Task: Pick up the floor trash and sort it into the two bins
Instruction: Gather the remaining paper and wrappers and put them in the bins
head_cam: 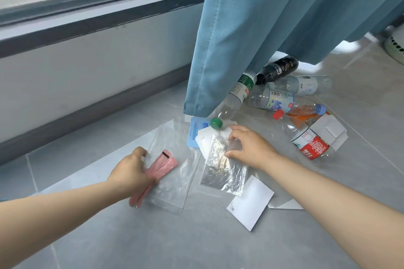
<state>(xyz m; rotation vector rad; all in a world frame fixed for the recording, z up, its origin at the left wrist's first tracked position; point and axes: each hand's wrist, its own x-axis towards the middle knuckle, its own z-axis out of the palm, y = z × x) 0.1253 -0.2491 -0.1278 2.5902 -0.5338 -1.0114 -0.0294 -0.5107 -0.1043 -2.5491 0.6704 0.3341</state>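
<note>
Clearly early: the left hand grips a pink wrapper, and the right hand pinches a silvery bag. Bottles right of centre lie unsorted; no bins show.

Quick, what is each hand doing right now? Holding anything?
Left hand: closed, gripping the pink wrapper.
Right hand: closed, pinching the edge of the silvery bag.

Beyond the right hand the curtain hangs low over heaped bottles, perhaps hiding more. Left of the left hand, floor runs free to the wall. Nearer than both, it lies bare.
</note>
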